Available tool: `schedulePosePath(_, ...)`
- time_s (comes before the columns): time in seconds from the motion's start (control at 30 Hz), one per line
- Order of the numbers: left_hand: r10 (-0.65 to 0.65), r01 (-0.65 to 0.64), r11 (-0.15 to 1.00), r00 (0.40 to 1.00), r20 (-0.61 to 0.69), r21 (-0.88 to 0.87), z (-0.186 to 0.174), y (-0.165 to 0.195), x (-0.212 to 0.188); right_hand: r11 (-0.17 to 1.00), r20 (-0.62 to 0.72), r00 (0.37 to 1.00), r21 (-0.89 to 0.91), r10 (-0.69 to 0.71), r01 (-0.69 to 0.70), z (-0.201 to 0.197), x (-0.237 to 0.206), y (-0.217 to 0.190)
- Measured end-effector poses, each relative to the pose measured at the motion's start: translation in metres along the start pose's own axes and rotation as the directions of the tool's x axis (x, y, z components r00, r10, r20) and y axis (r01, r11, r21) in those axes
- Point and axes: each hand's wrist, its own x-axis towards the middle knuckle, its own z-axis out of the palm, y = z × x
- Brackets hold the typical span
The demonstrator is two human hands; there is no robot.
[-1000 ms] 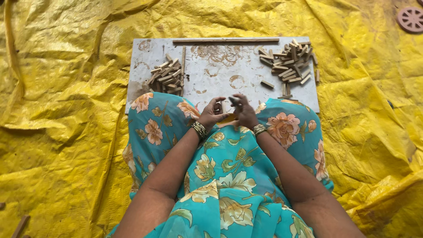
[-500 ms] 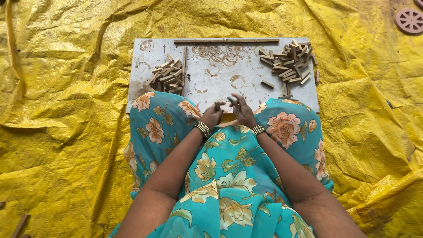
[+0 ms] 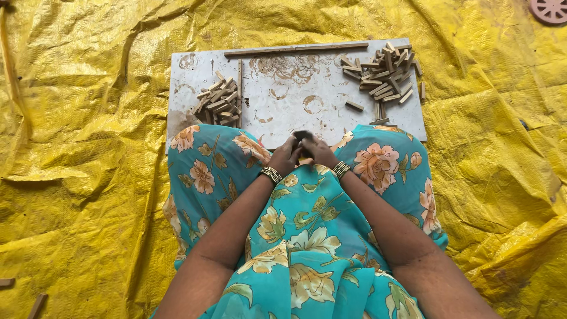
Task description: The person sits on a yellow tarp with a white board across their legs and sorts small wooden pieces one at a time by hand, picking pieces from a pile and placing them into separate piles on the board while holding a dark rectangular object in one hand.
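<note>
We held our left hand (image 3: 287, 156) and right hand (image 3: 319, 152) together just at the near edge of the grey board (image 3: 295, 112), over our lap. Both hands were closed, fingers curled around a small dark piece (image 3: 304, 136) pinched between them; its top just showed above the fingertips, and we could not make out its shape, since the fingers hid most of it.

On the board, a pile of short wooden sticks (image 3: 220, 105) lay toward its left side and a larger, looser heap of sticks (image 3: 384, 74) toward its far right corner. One stray stick (image 3: 354, 106) lay apart from that heap, nearer the board's middle. A long slat (image 3: 295, 49) ran along the board's far edge. Beyond the board's far right corner, well apart on the yellow tarpaulin (image 3: 88, 147), sat a pinkish wheel (image 3: 549, 9).

To do this well, we judged that the piece needed steady, even pressure from both hands, with wrists braced on the lap. Keeping the hands close to the board's near edge seemed wise, so that a slip would drop the piece onto the board and not into the cloth folds.
</note>
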Motion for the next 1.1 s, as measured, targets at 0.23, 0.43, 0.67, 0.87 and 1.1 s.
schedulePosePath(0.23,0.202,-0.189,0.974,0.974,-0.106,0.125,0.002,-0.006,0.004,0.235,0.171,0.886,0.927,0.431,-0.293,-0.013,0.003,-0.004)
schedulePosePath(0.43,0.192,-0.19,0.877,0.981,0.041,0.441,0.013,-0.011,0.011,0.861,0.004,0.994,0.499,0.112,-0.099,0.019,0.011,-0.005)
schedulePosePath(0.67,0.194,-0.218,0.834,0.976,0.101,0.507,0.014,-0.01,0.015,0.369,0.335,0.875,0.809,0.349,-0.458,0.009,0.009,0.004)
schedulePosePath(0.87,0.289,-0.37,0.753,0.929,0.231,0.544,0.015,-0.01,0.017,0.5,0.282,0.901,0.758,0.328,-0.419,0.012,0.009,0.006)
schedulePosePath(1.1,0.195,-0.272,0.788,0.961,0.195,0.552,0.009,-0.021,0.024,0.598,0.225,0.926,0.711,0.303,-0.369,0.022,0.019,0.006)
